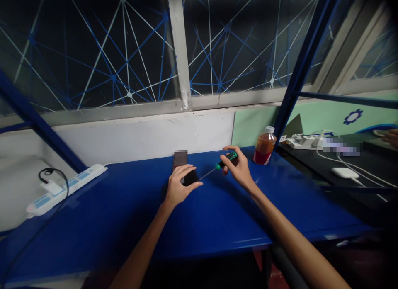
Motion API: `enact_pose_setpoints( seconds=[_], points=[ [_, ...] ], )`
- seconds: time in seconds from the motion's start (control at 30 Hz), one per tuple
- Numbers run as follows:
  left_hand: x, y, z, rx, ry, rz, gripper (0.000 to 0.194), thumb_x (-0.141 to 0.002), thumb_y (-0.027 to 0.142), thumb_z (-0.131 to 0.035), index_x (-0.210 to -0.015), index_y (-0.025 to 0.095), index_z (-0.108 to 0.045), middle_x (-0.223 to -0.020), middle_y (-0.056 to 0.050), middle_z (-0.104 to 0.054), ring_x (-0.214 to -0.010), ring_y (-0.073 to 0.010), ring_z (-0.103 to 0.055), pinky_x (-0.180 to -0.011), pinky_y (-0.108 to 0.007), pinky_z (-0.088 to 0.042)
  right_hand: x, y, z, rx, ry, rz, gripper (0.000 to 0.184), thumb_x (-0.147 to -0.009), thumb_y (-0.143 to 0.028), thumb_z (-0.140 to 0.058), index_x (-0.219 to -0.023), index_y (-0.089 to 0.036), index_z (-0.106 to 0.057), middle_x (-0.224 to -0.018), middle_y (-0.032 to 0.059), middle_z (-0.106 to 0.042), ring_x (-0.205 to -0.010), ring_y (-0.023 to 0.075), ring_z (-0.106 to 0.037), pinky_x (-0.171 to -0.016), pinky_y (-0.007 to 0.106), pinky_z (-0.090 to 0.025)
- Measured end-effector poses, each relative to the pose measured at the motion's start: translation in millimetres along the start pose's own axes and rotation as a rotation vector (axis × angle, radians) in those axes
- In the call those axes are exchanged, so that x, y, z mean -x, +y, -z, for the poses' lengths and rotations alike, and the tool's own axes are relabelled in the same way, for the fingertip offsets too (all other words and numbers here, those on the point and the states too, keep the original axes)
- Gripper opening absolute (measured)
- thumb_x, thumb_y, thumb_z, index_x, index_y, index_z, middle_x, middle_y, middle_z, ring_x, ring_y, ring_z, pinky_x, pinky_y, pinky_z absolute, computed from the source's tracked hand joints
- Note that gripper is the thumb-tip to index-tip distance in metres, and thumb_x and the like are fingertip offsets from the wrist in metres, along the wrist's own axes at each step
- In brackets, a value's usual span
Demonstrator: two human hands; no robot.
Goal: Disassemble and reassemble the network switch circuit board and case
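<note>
My left hand (180, 185) is closed around a small black box-like object (190, 178), thumb on the near side and fingers over the far side. A screwdriver (228, 159) with a green and black handle is gripped in my right hand (239, 168). Its thin metal shaft slants down to the left, and the tip meets or nearly meets the right side of the black object; contact is too small to make out. Just behind my left hand, a dark flat phone-like device (180, 158) is partly covered by the fingers.
A bottle of reddish-brown drink (265, 145) stands at the blue table's (214, 222) back right. On the left lies a white power strip (66, 190) with a plugged-in black cable. Blue frame posts rise at both sides. Another person's hand (391, 137) shows at the far right, by the black table (307, 164).
</note>
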State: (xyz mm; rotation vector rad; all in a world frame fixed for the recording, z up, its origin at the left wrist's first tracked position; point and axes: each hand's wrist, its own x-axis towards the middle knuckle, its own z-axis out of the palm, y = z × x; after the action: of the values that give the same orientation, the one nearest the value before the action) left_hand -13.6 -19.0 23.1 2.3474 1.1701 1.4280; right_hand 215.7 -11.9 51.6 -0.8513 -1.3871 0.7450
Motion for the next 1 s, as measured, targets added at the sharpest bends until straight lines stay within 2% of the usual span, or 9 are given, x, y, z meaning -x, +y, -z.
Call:
enact_pose_setpoints(
  seconds=[0.13,0.3,0.53,0.8,1.0],
  points=[
    [-1,-1,0.7,-0.001,0.005,-0.011,0.044,-0.069,0.04,-0.077,-0.109,0.024,-0.066,-0.113,-0.009,-0.065,-0.107,-0.027,-0.058,-0.093,-0.045,-0.048,-1,-2,0,-0.108,-0.076,0.0,0.04,-0.081,-0.036,-0.062,-0.114,-0.023,-0.043,-0.077,-0.0022,-0.06,-0.044,0.0107,-0.059,-0.042,0.023,-0.048],
    [0,-1,0.3,-0.001,0.001,-0.008,0.045,-0.07,0.041,-0.076,-0.109,0.023,-0.066,-0.113,-0.009,-0.065,-0.108,-0.027,-0.057,-0.094,-0.045,-0.047,-2,-1,0,-0.018,0.008,-0.034,0.049,-0.075,-0.039,-0.069,-0.114,-0.023,-0.045,-0.06,-0.0067,-0.057,-0.036,0.0114,-0.055,-0.034,0.021,-0.043],
    [1,-6,-0.5,-0.022,-0.04,0.017,0.047,-0.069,0.043,-0.076,-0.11,0.024,-0.065,-0.113,-0.008,-0.065,-0.108,-0.026,-0.057,-0.094,-0.043,-0.047,1,5,-5,0.145,0.086,-0.024,0.034,-0.076,-0.046,-0.067,-0.095,-0.021,-0.054,-0.044,-0.0081,-0.051,-0.027,0.0105,-0.045,-0.027,0.02,-0.033],
    [3,-11,-8.7,-0.075,-0.172,-0.002,0.05,-0.067,0.045,-0.077,-0.111,0.026,-0.063,-0.11,-0.006,-0.066,-0.107,-0.0268,-0.057,-0.094,-0.044,-0.045,2,8,-7,0.337,0.118,-0.031,0.027,-0.08,-0.046,-0.061,-0.089,-0.021,-0.056,-0.045,-0.0064,-0.053,-0.029,0.011,-0.046,-0.033,0.021,-0.035],
    [7,-12,-11.4,-0.082,-0.257,0.016,0.061,-0.064,0.046,-0.078,-0.118,0.028,-0.059,-0.113,-0.006,-0.065,-0.106,-0.0273,-0.056,-0.092,-0.045,-0.046,0,7,-2,0.463,0.159,0.006,0.022,-0.081,-0.042,-0.06,-0.082,-0.021,-0.057,-0.044,-0.0063,-0.051,-0.033,0.0114,-0.05,-0.041,0.021,-0.039]
  ],
)
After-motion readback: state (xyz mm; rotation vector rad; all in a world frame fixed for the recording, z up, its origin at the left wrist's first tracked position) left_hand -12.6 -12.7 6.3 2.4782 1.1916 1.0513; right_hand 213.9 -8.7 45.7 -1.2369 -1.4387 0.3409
